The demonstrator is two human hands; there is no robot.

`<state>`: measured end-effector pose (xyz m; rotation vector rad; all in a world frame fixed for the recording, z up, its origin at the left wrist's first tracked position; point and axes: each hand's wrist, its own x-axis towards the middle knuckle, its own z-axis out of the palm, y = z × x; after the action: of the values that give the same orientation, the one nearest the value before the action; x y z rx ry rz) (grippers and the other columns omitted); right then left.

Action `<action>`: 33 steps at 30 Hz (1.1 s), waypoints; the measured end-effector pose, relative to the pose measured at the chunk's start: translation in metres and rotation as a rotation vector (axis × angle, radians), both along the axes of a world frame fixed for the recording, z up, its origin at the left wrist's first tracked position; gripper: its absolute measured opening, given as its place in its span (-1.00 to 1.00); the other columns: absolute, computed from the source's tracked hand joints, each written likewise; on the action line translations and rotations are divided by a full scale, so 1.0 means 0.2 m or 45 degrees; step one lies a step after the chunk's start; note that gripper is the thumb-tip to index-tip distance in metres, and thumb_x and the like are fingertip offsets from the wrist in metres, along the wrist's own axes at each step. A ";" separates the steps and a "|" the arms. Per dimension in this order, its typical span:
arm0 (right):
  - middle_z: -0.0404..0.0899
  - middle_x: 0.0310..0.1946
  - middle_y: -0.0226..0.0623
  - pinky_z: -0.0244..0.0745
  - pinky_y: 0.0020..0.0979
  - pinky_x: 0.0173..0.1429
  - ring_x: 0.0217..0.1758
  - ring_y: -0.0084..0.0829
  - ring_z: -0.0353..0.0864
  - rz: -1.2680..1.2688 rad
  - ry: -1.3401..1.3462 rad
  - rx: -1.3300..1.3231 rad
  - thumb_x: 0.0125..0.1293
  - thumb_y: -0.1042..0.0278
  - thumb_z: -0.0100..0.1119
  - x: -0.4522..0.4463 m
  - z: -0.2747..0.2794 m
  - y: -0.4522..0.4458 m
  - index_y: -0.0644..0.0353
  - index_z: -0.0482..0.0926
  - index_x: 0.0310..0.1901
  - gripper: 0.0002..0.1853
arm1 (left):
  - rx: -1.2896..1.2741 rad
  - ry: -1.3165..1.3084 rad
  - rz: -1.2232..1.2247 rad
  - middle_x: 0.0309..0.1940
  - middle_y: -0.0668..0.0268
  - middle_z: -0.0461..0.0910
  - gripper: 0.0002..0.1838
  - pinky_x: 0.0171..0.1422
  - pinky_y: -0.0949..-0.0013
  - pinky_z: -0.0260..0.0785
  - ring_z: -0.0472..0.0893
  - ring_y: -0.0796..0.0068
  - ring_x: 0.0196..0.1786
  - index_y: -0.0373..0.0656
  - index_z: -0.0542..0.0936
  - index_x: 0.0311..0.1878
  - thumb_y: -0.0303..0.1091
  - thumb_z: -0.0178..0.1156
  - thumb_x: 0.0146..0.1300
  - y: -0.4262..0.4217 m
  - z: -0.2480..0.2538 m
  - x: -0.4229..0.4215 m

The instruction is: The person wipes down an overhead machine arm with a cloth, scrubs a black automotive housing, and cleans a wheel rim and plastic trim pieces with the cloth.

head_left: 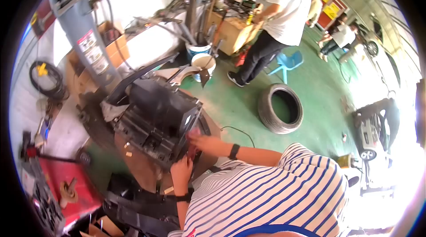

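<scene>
A large black plastic car part (153,121), with ribs and recesses, lies on a brown surface in front of me. My left hand (181,171) is at its near right corner, fingers curled against the edge. Just beyond, my right hand (203,143) reaches over the right side of the part with its fingers closed. A blurred pinkish-red patch shows at those fingertips; what it is I cannot make out. Black bands circle both my wrists.
A tire (281,109) lies on the green floor at right, near a light-blue stool (288,63). A person in a white shirt (289,10) stands at a cluttered bench. White buckets (203,62) hold long pieces. A red surface (84,192) is at lower left.
</scene>
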<state>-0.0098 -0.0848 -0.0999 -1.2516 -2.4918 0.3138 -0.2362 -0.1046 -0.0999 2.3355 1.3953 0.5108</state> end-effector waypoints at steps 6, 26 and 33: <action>0.52 0.07 -0.16 0.37 -0.25 0.31 0.24 -0.18 0.43 -0.053 -0.038 -0.140 0.36 0.25 0.07 -0.05 -0.18 -0.18 0.30 0.51 0.06 -0.65 | -0.004 0.104 -0.050 -0.40 0.15 0.67 -0.70 -0.23 0.16 0.45 0.65 0.16 -0.37 -0.20 0.65 -0.10 -0.19 0.11 0.34 -0.16 -0.17 -0.04; 0.52 0.12 -0.25 0.35 -0.17 0.32 0.22 -0.15 0.46 0.258 0.039 -0.139 0.19 0.32 0.17 0.08 -0.17 -0.13 0.17 0.47 0.20 -0.50 | -0.166 -0.139 0.009 -0.25 0.14 0.57 -0.67 -0.09 0.05 0.43 0.56 0.03 -0.13 -0.19 0.47 -0.21 -0.22 0.35 0.09 -0.18 -0.03 0.10; 0.63 -0.06 -0.19 0.54 -0.21 0.05 0.00 -0.15 0.61 0.452 -0.111 -0.309 0.18 0.42 0.08 0.08 -0.13 0.02 0.15 0.55 0.11 -0.58 | -0.192 0.125 0.112 -0.33 0.13 0.59 -0.66 -0.18 0.04 0.50 0.61 0.03 -0.20 -0.17 0.43 -0.17 -0.29 0.34 0.07 -0.18 -0.04 0.18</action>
<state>0.0066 -0.0808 -0.1268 -0.9115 -2.8149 0.6797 -0.2006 -0.1412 -0.1088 2.2132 1.5311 0.3069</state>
